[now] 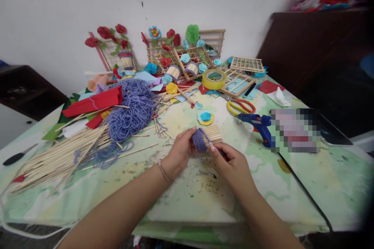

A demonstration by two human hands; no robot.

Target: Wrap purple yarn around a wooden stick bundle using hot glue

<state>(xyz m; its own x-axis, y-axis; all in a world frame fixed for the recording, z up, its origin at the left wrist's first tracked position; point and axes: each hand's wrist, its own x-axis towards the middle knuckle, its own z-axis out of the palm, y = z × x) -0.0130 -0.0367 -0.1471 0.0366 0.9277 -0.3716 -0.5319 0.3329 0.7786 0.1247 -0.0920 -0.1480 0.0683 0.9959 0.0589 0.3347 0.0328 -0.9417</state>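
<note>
Between my hands is a small bundle of short wooden sticks (214, 134), with purple yarn (199, 140) wound round its left end. My left hand (181, 149) is closed on that wrapped end, thumb on top. My right hand (230, 161) pinches a strand of the yarn at the bundle's near side; its lower fingers are curled and partly hidden. Just beyond the bundle lies a paper flower (206, 116) in blue and yellow. To the left sits a large tangled heap of purple yarn (133, 105).
Long wooden sticks (58, 159) spread across the left. At right are a blue glue gun (260, 122) with a black cord, scissors (241, 107) and a tape roll (214, 79). Stick frames (247, 64) and red paper flowers (104, 32) stand at the back by the wall.
</note>
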